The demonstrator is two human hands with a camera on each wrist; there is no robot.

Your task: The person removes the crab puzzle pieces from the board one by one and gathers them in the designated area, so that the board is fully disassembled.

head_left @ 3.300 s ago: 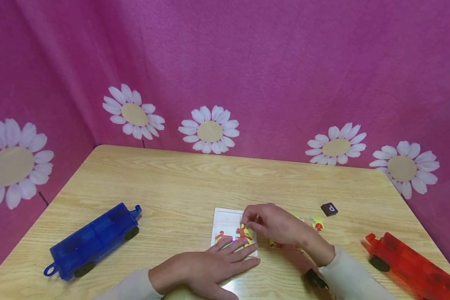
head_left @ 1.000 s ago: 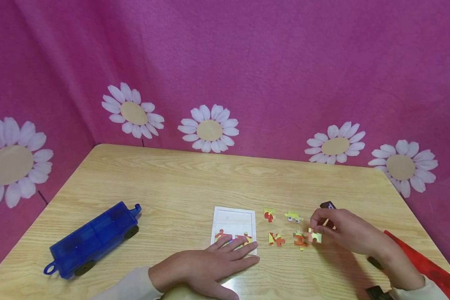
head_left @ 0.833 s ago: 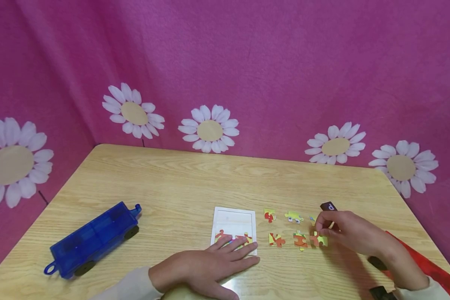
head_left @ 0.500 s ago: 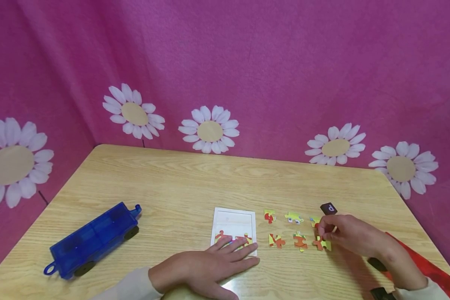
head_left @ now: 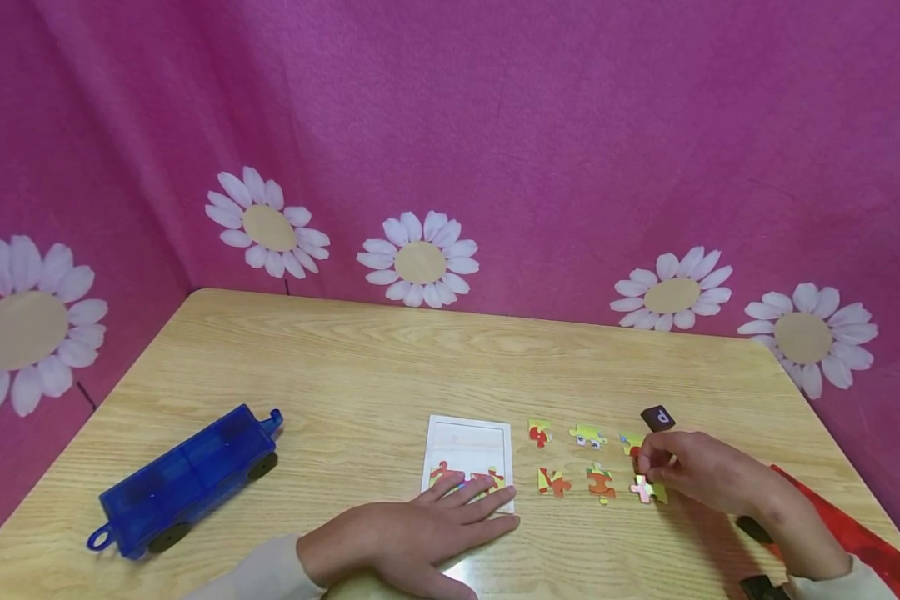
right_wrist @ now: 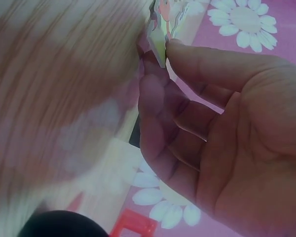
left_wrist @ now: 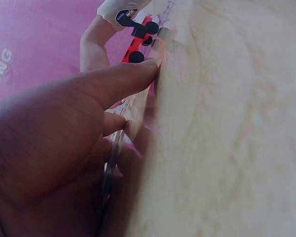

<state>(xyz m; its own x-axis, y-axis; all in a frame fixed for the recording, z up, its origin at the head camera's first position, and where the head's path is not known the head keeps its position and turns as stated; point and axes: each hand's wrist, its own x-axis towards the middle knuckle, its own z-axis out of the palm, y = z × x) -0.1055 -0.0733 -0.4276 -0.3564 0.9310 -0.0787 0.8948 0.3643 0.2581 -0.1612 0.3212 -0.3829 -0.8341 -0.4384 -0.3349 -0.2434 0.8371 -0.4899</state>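
Observation:
My left hand lies flat with spread fingers over the lower part of a white puzzle tray. Red and yellow pieces show along the tray's lower part, partly covered by the fingers; its upper part shows bare. To the right of the tray, my right hand pinches a jigsaw piece at the end of the lower row of loose pieces. The right wrist view shows that piece on edge between thumb and fingers. Other loose pieces include an orange one and one with eyes.
A red and yellow piece lies just behind the right fingers, near a black lettered tile. A blue toy wagon stands at left. A red toy wagon at right is partly hidden by the right forearm.
My right hand has moved from the tray's right side to the right end of the loose pieces. The pinched piece has since shifted slightly right and turned. The left hand stays put.

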